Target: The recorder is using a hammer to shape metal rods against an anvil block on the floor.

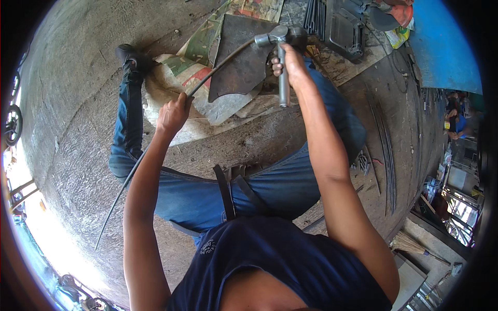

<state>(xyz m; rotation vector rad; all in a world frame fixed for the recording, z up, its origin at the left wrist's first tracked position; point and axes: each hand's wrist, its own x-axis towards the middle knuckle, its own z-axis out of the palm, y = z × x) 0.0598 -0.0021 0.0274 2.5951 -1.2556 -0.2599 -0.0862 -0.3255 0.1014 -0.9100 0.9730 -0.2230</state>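
My left hand (pixel 174 115) is closed around a long thin metal rod (pixel 220 66). The rod's lower end trails past my left forearm and knee, while its upper end reaches the hammer's head. In my right hand (pixel 291 65) is a ball-peen hammer (pixel 284 92), gripped by its metal handle just below the head. Whether the head touches the rod or only overlaps it, I cannot tell. Beneath them lies a dark flat metal plate (pixel 238 62) with a curved cut-out edge, on top of a worn printed sack (pixel 161 98).
Several long rods (pixel 386 160) lie on the floor to my right, with shorter dark rods (pixel 315 18) at the far side. A dark open case (pixel 343 31) and a red power tool (pixel 399 14) sit far right beside a blue sheet (pixel 448 49). A broom (pixel 415 243) lies right.
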